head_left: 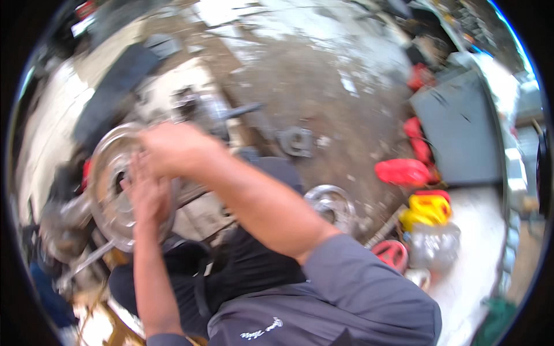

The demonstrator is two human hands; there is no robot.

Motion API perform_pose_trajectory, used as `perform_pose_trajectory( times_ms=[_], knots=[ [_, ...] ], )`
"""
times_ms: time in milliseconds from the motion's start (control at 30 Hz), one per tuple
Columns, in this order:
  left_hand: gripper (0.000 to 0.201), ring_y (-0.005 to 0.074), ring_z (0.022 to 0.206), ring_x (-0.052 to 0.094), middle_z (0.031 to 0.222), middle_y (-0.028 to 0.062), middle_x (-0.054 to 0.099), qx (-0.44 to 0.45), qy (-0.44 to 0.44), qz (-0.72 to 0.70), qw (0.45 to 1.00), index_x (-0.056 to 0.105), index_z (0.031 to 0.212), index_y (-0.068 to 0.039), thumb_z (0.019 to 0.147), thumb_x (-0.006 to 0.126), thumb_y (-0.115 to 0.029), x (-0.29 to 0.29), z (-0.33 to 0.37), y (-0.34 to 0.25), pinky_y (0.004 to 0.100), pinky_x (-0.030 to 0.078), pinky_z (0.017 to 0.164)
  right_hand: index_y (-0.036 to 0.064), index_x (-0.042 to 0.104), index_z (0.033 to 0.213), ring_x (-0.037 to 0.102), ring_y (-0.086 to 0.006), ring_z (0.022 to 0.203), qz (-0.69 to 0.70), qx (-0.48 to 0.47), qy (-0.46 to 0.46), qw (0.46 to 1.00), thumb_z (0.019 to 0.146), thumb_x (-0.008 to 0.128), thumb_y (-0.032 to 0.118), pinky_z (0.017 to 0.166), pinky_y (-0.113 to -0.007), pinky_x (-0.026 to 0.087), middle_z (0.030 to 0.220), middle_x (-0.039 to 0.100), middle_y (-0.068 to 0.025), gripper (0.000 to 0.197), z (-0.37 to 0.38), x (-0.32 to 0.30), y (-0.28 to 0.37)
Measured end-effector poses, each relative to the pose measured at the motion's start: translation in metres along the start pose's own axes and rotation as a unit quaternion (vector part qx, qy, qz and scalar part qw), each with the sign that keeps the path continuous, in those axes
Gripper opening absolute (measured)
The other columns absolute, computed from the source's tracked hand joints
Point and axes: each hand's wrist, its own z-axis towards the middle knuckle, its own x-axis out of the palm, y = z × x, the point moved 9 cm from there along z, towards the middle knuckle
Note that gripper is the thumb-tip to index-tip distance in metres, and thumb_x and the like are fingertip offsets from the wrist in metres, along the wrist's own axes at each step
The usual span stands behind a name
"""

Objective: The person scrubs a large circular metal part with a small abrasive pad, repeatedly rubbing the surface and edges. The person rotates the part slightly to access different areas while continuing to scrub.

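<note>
Silver metal, round and rimmed like a wheel, makes up the disc (115, 210) at the seated person's left, standing steeply tilted beyond the black-trousered knees (242, 262). Its lower support is hard to make out from where I stand. The left hand (151, 187) lies against its face, fingers extended close to the dark central hole, while the right hand (167, 151) reaches across to the upper rim, too blurred for me to tell whether it grips. Just past them, a pale slab (167, 86) carries a shiny metal part (210, 109) with a dark handle, near the slab's right edge. On the stained brown floor (340, 109) sit a smaller silver round part (340, 202), beside the right knee, and a grey metal piece (297, 142) farther out. Along the floor's right edge stand a big grey box (459, 130), a red plastic container (404, 172), a yellow plastic container (427, 211), a clear plastic container (435, 245) and a red wheel-shaped piece (391, 255).
</note>
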Motion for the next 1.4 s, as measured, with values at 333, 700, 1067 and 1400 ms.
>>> perform_pose_trajectory(
  times_ms=[333,700,1067,1400],
  knots=[
    [0.103,0.0345,0.157,0.006,0.169,0.0206,0.008,0.113,-0.006,0.072,0.991,0.013,0.16,0.003,0.095,0.032,-0.075,-0.048,-0.044,0.001,0.0615,0.008,0.123,-0.0005,0.054,0.141,0.06,-0.0385,0.124,0.054,-0.053,-0.082,0.994,0.094,0.065,0.027,0.104,-0.042,0.047,0.13,0.062,-0.0281,0.055,0.018,-0.008,0.04],
    [0.097,0.0292,0.157,0.008,0.17,0.0149,0.011,0.058,0.058,0.149,0.985,0.015,0.161,0.0,0.098,0.029,-0.073,-0.056,-0.046,-0.004,0.0601,0.007,0.123,-0.0001,0.055,0.141,0.057,-0.0349,0.131,0.061,-0.028,-0.062,0.996,0.096,0.066,0.035,0.109,-0.04,0.043,0.138,0.06,-0.0255,0.059,0.026,0.004,0.016],
    [0.099,0.0313,0.156,0.013,0.168,0.0142,0.017,0.098,-0.106,0.056,0.988,0.024,0.159,0.0,0.096,0.029,-0.076,-0.047,-0.032,0.004,0.0686,0.01,0.119,0.0014,0.055,0.141,0.059,-0.0387,0.127,0.035,-0.007,-0.075,0.997,0.095,0.065,0.036,0.106,-0.042,0.046,0.133,0.061,-0.0277,0.059,0.021,-0.009,0.028],
    [0.096,0.0291,0.156,0.016,0.167,0.0134,0.022,0.109,-0.092,0.056,0.988,0.027,0.158,-0.001,0.096,0.031,-0.075,-0.051,-0.041,0.007,0.0686,0.009,0.119,0.0018,0.056,0.141,0.06,-0.0407,0.123,0.032,0.004,-0.075,0.997,0.095,0.064,0.035,0.104,-0.044,0.047,0.129,0.063,-0.029,0.057,0.02,-0.009,0.026]
  ],
)
